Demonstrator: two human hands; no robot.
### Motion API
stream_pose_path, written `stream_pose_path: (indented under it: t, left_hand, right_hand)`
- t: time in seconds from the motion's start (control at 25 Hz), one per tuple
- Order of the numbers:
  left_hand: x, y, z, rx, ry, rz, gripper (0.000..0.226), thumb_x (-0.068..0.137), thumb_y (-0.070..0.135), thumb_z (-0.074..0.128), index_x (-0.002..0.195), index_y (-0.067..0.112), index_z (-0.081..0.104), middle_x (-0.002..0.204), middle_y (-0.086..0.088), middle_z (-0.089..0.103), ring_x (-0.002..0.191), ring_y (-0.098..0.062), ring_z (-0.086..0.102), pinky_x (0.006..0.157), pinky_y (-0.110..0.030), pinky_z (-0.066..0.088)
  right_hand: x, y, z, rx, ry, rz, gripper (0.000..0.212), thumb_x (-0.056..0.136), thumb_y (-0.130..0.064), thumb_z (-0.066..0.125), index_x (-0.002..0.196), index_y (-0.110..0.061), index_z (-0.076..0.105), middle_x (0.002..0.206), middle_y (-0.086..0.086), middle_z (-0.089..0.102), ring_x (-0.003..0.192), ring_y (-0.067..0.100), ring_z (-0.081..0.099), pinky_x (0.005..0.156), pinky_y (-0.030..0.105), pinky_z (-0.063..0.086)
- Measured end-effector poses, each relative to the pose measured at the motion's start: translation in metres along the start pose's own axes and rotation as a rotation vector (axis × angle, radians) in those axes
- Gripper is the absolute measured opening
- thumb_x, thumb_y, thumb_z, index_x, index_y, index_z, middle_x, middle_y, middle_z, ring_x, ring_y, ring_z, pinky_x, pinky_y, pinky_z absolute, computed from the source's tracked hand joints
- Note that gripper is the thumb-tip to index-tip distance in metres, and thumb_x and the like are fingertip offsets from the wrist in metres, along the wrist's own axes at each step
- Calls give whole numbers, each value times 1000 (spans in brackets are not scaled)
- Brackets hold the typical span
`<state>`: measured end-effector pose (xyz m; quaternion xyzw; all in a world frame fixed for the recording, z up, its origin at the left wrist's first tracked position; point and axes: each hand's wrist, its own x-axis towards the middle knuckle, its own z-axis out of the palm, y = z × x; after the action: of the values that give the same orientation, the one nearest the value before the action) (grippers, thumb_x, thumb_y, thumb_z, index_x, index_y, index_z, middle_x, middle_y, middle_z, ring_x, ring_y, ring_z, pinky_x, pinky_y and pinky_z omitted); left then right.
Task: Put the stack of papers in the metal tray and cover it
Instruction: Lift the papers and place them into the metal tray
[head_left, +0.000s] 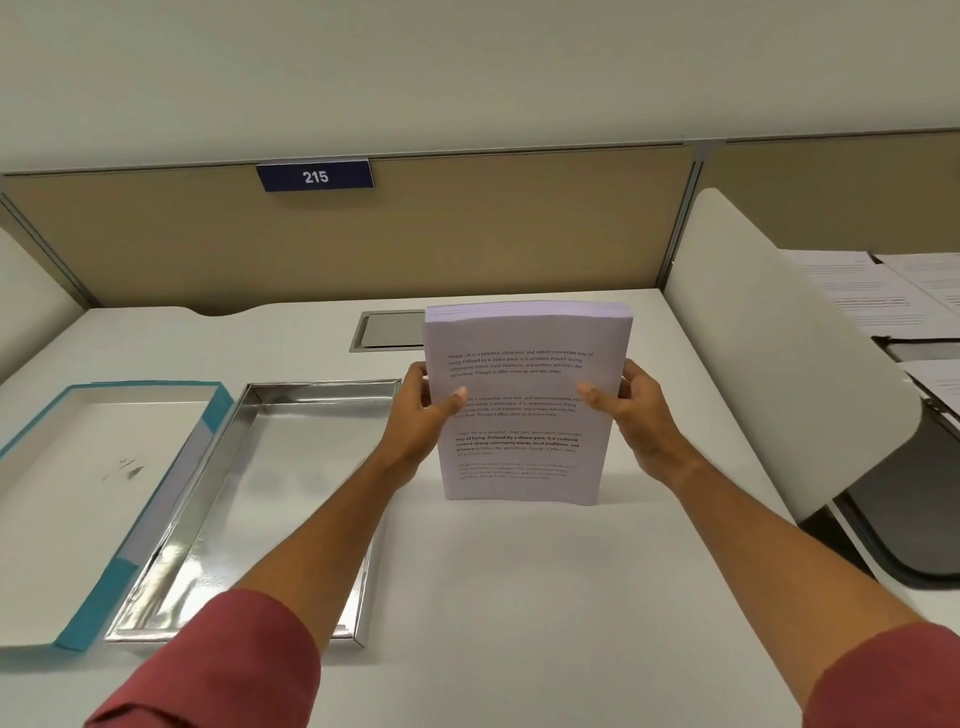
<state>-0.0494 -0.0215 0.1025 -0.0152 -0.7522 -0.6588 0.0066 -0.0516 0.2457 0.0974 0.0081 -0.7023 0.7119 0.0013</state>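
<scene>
This place is an office, more exactly one cubicle in a row of numbered work places. A tan fabric partition (363, 234) with a grey metal frame stands behind the white bench (519, 571), and on its top edge hangs a small blue plate (315, 176) with the number 215. The bench has a closed cable hatch (389, 330) near the back, a white rounded side divider (769, 364) separates it from the next place on the right, and there printed sheets (883, 291) lie spread on the neighbour bench.
</scene>
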Motion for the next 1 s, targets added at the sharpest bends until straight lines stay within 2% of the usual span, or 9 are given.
stream_pose_path:
  t: [0.12, 0.24, 0.36, 0.52, 0.68, 0.84, 1.0]
  left_hand:
    - [0, 0, 15, -72, 8, -7, 49, 80, 35, 61, 123, 23, 39, 114, 2, 62, 97, -17, 66, 65, -25, 57]
    - [-3, -3, 25, -93, 36, 2, 40, 87, 32, 55, 121, 26, 35, 112, 8, 59, 96, -15, 65, 57, -20, 56]
    - [-3, -9, 15, -31, 49, 28, 25, 94, 19, 54, 114, 30, 45, 110, 9, 62, 96, -13, 65, 62, -21, 56]
    - [1, -14, -10, 147, 78, 64, 17, 88, 16, 67, 97, 28, 59, 101, 7, 69, 91, -12, 67, 73, -23, 56]
    - [9, -9, -18, 225, 68, 38, 20, 83, 16, 73, 101, 16, 64, 101, 0, 71, 91, -18, 67, 79, -31, 56]
    - [9, -9, -23, 217, 50, 38, 22, 81, 17, 76, 100, 13, 66, 100, -2, 72, 91, -20, 69, 82, -34, 57]
    - [12, -9, -25, 184, 16, 10, 26, 78, 18, 79, 100, 11, 69, 98, -3, 74, 92, -23, 69, 84, -38, 57]
  right_hand:
    - [2, 2, 16, 16, 78, -26, 52, 78, -29, 74, 124, -16, 50, 112, 9, 66, 95, 25, 68, 74, 38, 60]
    - [3, 9, 23, -22, 128, -51, 44, 86, -23, 70, 123, -21, 47, 113, 7, 63, 97, 23, 66, 77, 40, 59]
    - [4, 11, 11, -72, 65, -44, 36, 88, -15, 65, 121, -17, 52, 114, 9, 66, 99, 25, 67, 79, 40, 59]
    - [-1, 14, -17, -145, 38, -26, 22, 86, -4, 67, 105, -14, 65, 104, 3, 73, 95, 19, 70, 84, 35, 59]
    - [1, 9, -26, -249, 24, -54, 21, 80, -4, 75, 99, -11, 68, 95, 3, 74, 87, 19, 71, 79, 27, 59]
    - [4, 5, -31, -248, -10, -46, 22, 78, -5, 77, 95, -16, 70, 94, 2, 75, 85, 17, 71, 76, 25, 59]
    - [2, 7, -40, -177, -48, 0, 26, 78, -2, 76, 103, -7, 70, 100, 8, 75, 91, 21, 72, 79, 26, 59]
